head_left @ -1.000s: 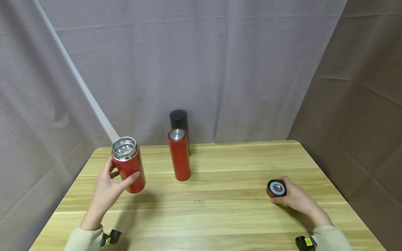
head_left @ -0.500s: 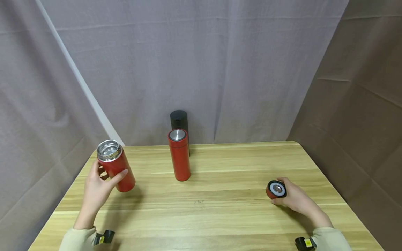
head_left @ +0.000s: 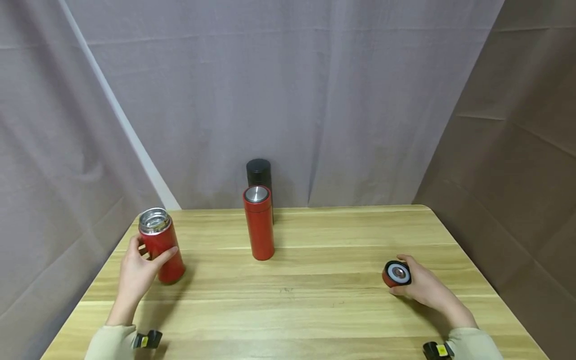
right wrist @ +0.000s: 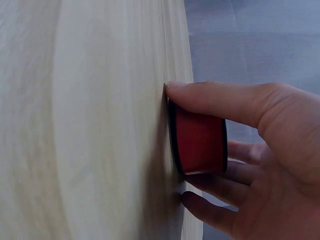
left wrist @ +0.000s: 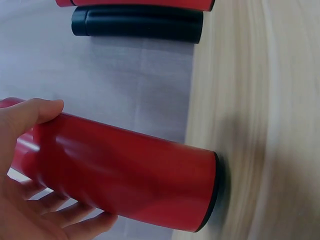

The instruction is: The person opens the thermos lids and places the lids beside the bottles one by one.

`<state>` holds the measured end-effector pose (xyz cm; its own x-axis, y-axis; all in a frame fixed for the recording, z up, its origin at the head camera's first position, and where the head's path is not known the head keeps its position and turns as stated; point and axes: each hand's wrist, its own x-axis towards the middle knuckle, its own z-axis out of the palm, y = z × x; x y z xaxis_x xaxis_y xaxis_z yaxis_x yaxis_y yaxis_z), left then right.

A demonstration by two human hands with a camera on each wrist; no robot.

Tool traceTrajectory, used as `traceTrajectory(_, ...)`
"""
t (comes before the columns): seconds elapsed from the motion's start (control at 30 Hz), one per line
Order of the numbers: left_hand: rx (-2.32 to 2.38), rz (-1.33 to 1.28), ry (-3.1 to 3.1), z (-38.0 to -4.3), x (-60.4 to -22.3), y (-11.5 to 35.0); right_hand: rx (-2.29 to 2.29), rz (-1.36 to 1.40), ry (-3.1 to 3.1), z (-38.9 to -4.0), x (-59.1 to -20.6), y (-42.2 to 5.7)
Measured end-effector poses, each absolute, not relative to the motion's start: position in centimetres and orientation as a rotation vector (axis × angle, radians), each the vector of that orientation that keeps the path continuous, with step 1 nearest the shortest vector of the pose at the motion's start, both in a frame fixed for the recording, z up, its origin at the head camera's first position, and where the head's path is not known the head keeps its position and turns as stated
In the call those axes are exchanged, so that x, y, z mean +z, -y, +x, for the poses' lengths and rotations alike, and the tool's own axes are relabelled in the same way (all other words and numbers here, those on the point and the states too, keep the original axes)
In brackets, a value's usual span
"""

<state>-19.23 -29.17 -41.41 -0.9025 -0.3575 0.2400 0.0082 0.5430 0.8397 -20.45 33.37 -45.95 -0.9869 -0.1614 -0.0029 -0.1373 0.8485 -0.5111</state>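
Note:
My left hand (head_left: 137, 274) grips a red thermos bottle (head_left: 163, 252) round its body, at the left of the table. The bottle is uncapped, its steel mouth facing up. In the left wrist view its black-rimmed base (left wrist: 212, 192) is close to the tabletop; I cannot tell whether it touches. At the right, my right hand (head_left: 425, 285) pinches a red and black bottle lid (head_left: 397, 274) between thumb and fingers. The lid's white-ringed underside faces up. In the right wrist view the lid (right wrist: 200, 142) sits against or just above the wood.
A capped red thermos (head_left: 259, 227) stands upright near the middle of the table (head_left: 315, 310). Right behind it is a black thermos (head_left: 258, 170), partly hidden. Grey cloth (head_left: 270, 90) hangs behind the table's back edge, and brownish cloth (head_left: 517, 150) hangs along the right.
My left hand has carried the uncapped thermos leftward, then lowered it toward the tabletop and brought it more upright. The right hand and lid have stayed in place.

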Motion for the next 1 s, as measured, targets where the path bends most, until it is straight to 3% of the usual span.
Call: traceTrajectory(1.0, -1.390, 0.497, 2.301, -19.6, -42.4, 31.2, -0.844, -0.253, -3.015, -20.3, -46.3, -33.5)
